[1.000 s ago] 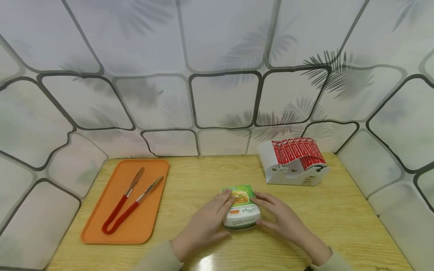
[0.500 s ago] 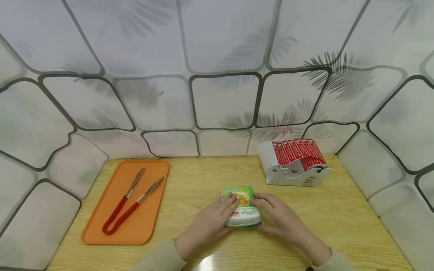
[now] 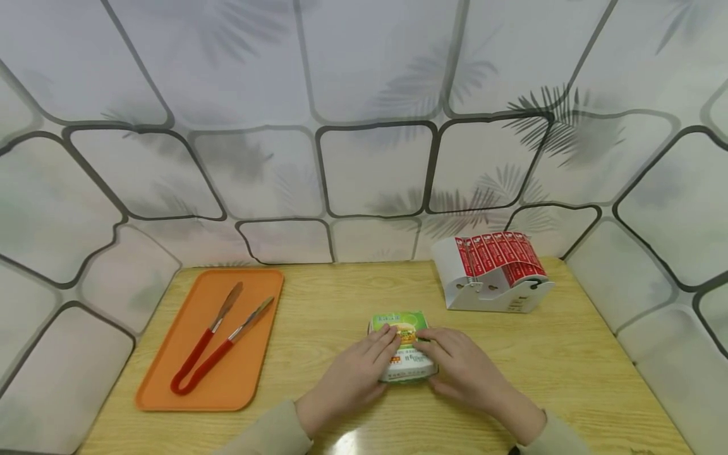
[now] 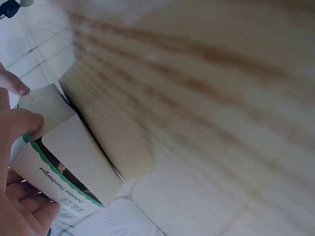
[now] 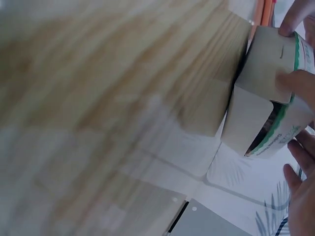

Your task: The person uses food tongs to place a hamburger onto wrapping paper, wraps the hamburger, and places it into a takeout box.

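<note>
A green and white hamburger carton, with a burger picture on its lid, sits on the table between both hands. My left hand grips its left side, fingers over the lid and thumb against the near wall. From the right, my right hand holds the other side, fingertips on the lid and thumb low on the near wall. In the left wrist view, the carton shows "Delicious Hamburger" on its side, along with plain white card flaps. Its inside is hidden.
At the left lies an orange tray bearing red-handled metal tongs. A white holder with a row of red-topped packs stands at the back right. Patterned walls enclose the wooden table on three sides.
My right hand has shifted left, its fingertips coming further over the lid. The left fingers have slid slightly right across the lid. The carton has turned a little.
</note>
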Demonstrator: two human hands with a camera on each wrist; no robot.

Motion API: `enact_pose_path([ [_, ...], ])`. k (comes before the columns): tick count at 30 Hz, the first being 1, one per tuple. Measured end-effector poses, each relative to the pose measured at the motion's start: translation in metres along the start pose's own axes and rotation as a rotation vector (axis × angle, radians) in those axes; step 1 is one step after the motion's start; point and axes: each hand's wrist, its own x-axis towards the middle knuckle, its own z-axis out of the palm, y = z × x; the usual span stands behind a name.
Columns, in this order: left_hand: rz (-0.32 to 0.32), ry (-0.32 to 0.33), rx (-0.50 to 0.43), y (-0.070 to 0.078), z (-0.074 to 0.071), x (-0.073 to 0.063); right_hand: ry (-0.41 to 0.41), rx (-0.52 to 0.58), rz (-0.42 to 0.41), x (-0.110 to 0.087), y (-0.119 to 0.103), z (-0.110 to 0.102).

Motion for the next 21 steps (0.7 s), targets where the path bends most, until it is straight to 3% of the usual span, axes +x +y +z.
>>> enact_pose_path([
  [5,0.001,-0.002,0.005,-0.0003,0.0015,-0.0001,-0.042,0.051,0.045,0.0023,-0.0023,-0.0020],
  [10,0.013,0.024,0.010,-0.0002,0.0022,0.0009,-0.019,0.095,0.033,0.0060,-0.0014,-0.0014],
  [21,0.004,-0.004,0.016,0.0008,0.0013,0.0008,-0.087,0.085,0.074,0.0055,-0.0040,0.0036],
])
